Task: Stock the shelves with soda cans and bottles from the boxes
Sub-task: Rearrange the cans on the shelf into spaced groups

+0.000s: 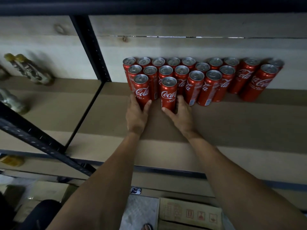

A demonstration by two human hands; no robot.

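**A:** I count twenty slim red aluminium cola cans (196, 85), all upright at the back of the brown board shelf (232, 122).

**B:** Two hands working! Left hand (136, 117) grips the left front can (142, 90), right hand (181, 117) grips the right front can (168, 93).

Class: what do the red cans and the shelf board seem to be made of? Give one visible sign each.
The red cans: likely aluminium, glossy printed red; bare silvery tops catch light. The shelf board: probably fibreboard or particleboard, matt brown, flat, no visible grain.
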